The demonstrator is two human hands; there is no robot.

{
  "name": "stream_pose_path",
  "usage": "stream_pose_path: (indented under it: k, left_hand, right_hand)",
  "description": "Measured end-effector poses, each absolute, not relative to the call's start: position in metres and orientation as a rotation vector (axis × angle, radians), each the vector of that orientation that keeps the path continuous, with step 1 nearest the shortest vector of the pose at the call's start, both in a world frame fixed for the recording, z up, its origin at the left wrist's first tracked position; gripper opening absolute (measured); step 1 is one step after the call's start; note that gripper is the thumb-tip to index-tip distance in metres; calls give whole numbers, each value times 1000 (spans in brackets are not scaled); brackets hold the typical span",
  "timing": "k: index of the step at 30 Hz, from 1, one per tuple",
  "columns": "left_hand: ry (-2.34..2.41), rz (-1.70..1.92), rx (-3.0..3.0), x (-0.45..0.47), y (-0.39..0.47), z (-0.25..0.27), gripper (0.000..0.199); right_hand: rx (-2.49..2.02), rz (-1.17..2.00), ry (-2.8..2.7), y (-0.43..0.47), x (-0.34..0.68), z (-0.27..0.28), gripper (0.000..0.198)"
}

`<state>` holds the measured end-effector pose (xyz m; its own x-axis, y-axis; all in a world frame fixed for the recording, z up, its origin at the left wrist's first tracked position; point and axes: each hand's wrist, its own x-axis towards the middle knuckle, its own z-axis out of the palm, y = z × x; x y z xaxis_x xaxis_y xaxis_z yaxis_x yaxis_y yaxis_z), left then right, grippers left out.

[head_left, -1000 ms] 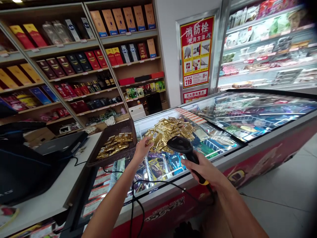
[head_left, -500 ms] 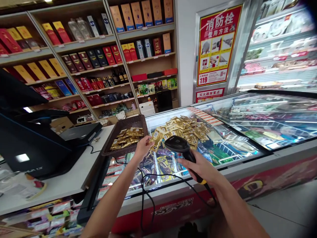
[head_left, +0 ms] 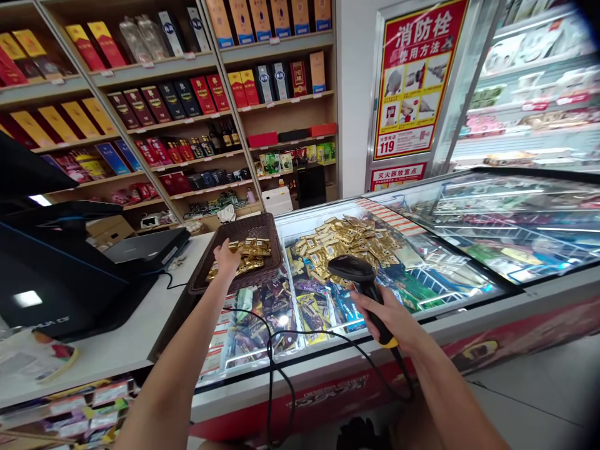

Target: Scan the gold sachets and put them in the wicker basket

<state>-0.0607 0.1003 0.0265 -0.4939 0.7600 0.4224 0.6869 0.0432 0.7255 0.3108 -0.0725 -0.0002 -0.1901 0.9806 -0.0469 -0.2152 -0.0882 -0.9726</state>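
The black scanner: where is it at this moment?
In the head view, the black scanner is right of centre, in the right hand, on the near side of the gold packet pile.

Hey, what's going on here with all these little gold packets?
A person's right hand holds a black scanner above the freezer. Their left hand is in a brown basket, over some gold packets; whether it grips one is unclear. A larger pile of gold packets lies on the freezer.
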Motion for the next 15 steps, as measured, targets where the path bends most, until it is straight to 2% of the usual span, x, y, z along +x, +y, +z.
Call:
stream_pose_path:
  k: [4,7,10,13,15]
  left_hand:
    - [1887,1287,1871,1,104,13,18]
    - [1510,1093,1926,62,97,-8,27]
    - [1714,927,1900,110,92,-31,34]
    - [2027,742,1772,133,96,-51,59]
    - [2076,688,1727,137,101,-60,65]
  right_hand:
    - [-989,1456,-1067,-71,318,-2,48]
    - [-991,1441,-1021,-71,325,-4,49]
    - [-981,1440,-995,-75,336,-8,46]
    - [-978,1442,-951,-79,351,-12,44]
    - [-992,1434,-927,-80,360,-15,44]
